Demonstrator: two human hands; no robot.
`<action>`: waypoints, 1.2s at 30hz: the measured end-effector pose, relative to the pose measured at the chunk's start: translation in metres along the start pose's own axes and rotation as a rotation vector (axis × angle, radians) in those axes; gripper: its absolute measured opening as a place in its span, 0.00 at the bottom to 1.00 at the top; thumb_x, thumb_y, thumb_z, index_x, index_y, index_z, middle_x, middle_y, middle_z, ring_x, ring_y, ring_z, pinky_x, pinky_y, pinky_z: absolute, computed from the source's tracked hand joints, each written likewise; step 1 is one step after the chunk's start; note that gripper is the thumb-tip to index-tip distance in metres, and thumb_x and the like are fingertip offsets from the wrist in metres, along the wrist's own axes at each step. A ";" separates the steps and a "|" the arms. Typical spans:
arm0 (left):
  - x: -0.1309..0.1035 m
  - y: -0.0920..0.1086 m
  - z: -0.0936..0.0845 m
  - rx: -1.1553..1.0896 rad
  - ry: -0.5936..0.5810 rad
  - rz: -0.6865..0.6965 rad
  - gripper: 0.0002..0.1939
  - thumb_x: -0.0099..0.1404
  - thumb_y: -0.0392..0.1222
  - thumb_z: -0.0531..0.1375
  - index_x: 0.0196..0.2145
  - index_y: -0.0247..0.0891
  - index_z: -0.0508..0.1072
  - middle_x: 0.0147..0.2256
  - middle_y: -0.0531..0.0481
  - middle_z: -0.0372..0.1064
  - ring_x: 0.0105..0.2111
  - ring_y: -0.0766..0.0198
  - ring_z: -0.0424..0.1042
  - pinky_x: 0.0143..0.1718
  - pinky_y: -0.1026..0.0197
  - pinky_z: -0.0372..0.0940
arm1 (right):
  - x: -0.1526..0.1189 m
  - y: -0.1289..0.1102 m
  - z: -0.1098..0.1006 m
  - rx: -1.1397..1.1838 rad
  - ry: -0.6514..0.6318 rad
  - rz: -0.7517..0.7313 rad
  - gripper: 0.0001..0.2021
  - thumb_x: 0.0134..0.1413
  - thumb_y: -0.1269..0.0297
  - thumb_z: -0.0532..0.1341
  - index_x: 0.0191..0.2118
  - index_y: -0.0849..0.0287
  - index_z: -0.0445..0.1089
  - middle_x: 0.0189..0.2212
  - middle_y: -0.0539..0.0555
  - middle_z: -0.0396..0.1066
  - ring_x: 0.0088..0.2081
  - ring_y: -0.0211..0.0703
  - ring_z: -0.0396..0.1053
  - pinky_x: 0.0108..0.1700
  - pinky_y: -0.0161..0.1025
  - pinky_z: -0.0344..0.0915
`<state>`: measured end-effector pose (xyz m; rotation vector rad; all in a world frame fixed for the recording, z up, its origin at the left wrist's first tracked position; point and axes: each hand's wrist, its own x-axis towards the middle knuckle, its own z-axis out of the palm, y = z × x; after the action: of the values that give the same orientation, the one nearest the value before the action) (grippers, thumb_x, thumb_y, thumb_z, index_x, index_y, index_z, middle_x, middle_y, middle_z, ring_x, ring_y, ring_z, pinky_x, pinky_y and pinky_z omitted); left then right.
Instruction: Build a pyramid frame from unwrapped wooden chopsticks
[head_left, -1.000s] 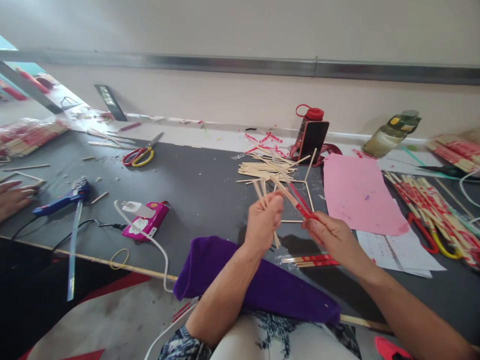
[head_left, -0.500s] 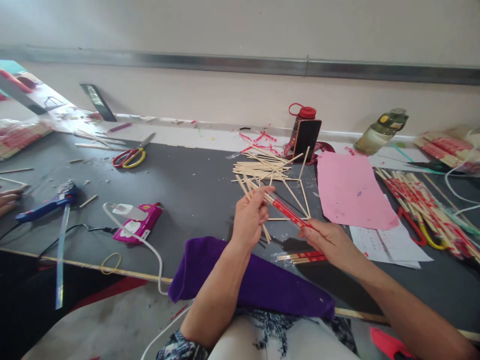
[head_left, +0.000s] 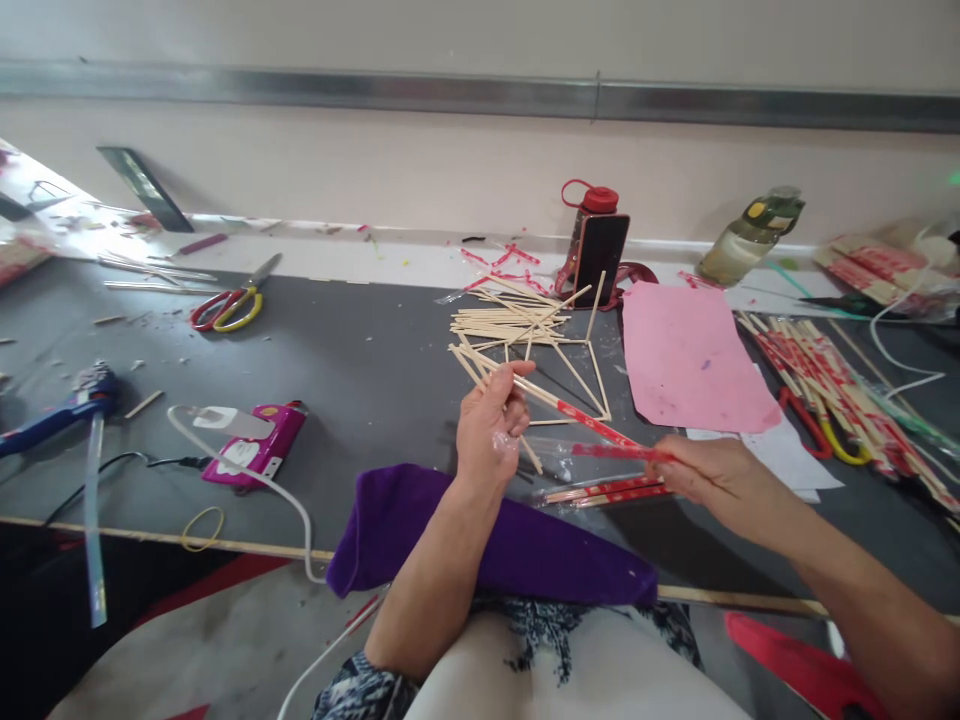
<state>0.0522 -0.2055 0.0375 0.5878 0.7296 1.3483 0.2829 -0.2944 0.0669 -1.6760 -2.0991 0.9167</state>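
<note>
My left hand (head_left: 491, 415) is closed around several bare wooden chopsticks (head_left: 541, 391), which slant out on both sides of the fist. To the right, my right hand (head_left: 716, 478) pinches the end of a red-printed clear plastic wrapper (head_left: 613, 451). The wrapper stretches between the hands, partly around the chopsticks' right ends. Below it lie wrapped chopsticks (head_left: 600, 493) on the grey table. Just beyond my left hand are a pile of bare chopsticks (head_left: 510, 324) and a joined stick frame (head_left: 598, 375).
A purple cloth (head_left: 420, 530) lies along the front edge. Leftward are a pink power bank (head_left: 259, 450), a blue glue gun (head_left: 82, 400) and scissors (head_left: 238, 305). A phone (head_left: 604, 260) leans on a red-capped bottle (head_left: 600, 200). Pink paper (head_left: 690, 355) and more wrapped chopsticks (head_left: 840, 390) lie right.
My right hand has moved right, drawing the wrapper along the chopsticks and away from my left hand. The view has shifted slightly right and down.
</note>
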 end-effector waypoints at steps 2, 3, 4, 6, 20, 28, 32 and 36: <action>0.001 -0.001 0.000 -0.022 0.010 0.002 0.15 0.54 0.49 0.64 0.31 0.33 0.77 0.18 0.58 0.53 0.13 0.80 0.43 0.13 0.71 0.42 | -0.001 -0.004 0.006 -0.017 0.012 -0.011 0.17 0.63 0.53 0.48 0.28 0.56 0.65 0.19 0.47 0.61 0.22 0.36 0.60 0.27 0.34 0.54; 0.002 -0.001 -0.001 -0.032 0.013 -0.001 0.14 0.54 0.49 0.64 0.30 0.33 0.77 0.17 0.59 0.52 0.13 0.80 0.42 0.13 0.71 0.42 | -0.001 -0.005 0.009 -0.020 0.016 -0.016 0.17 0.63 0.53 0.48 0.28 0.56 0.65 0.19 0.47 0.61 0.22 0.36 0.59 0.26 0.34 0.53; 0.003 0.000 -0.002 -0.041 0.015 -0.006 0.14 0.55 0.48 0.64 0.30 0.33 0.77 0.17 0.59 0.51 0.13 0.80 0.42 0.13 0.71 0.42 | -0.001 -0.006 0.012 -0.021 0.016 -0.020 0.18 0.63 0.53 0.48 0.28 0.56 0.64 0.18 0.47 0.60 0.21 0.36 0.59 0.26 0.34 0.53; 0.005 0.002 -0.004 -0.053 0.025 -0.013 0.13 0.55 0.48 0.63 0.28 0.33 0.76 0.17 0.59 0.50 0.13 0.80 0.42 0.13 0.71 0.42 | 0.000 -0.005 0.017 -0.015 0.006 -0.025 0.18 0.63 0.53 0.48 0.28 0.56 0.64 0.18 0.47 0.60 0.21 0.36 0.59 0.27 0.34 0.54; -0.006 -0.002 0.001 0.178 -0.050 0.008 0.16 0.57 0.50 0.63 0.34 0.33 0.76 0.16 0.61 0.45 0.15 0.79 0.43 0.15 0.71 0.41 | 0.036 -0.018 0.047 0.474 -0.078 0.038 0.18 0.63 0.51 0.48 0.41 0.59 0.67 0.20 0.46 0.60 0.22 0.35 0.57 0.26 0.32 0.54; -0.005 0.001 0.001 0.190 -0.117 -0.118 0.17 0.55 0.51 0.64 0.34 0.33 0.77 0.18 0.58 0.51 0.14 0.79 0.44 0.14 0.71 0.40 | 0.047 -0.034 0.046 0.386 0.024 -0.007 0.16 0.64 0.53 0.47 0.35 0.58 0.65 0.20 0.45 0.56 0.23 0.34 0.54 0.26 0.33 0.50; -0.001 0.005 -0.002 0.117 -0.053 -0.039 0.17 0.56 0.52 0.63 0.36 0.35 0.76 0.23 0.56 0.57 0.14 0.80 0.45 0.14 0.71 0.41 | 0.043 -0.031 0.045 0.326 0.022 -0.013 0.16 0.64 0.53 0.47 0.34 0.58 0.65 0.20 0.45 0.56 0.23 0.35 0.54 0.26 0.33 0.50; 0.000 0.004 -0.001 0.067 -0.001 0.012 0.17 0.57 0.54 0.62 0.35 0.37 0.75 0.23 0.57 0.58 0.14 0.81 0.43 0.14 0.71 0.41 | 0.039 -0.026 0.046 0.269 0.021 -0.013 0.16 0.64 0.55 0.47 0.34 0.58 0.65 0.19 0.45 0.57 0.22 0.35 0.55 0.26 0.33 0.50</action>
<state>0.0485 -0.2046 0.0398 0.6467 0.7735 1.3386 0.2252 -0.2739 0.0437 -1.5251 -1.8741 1.1166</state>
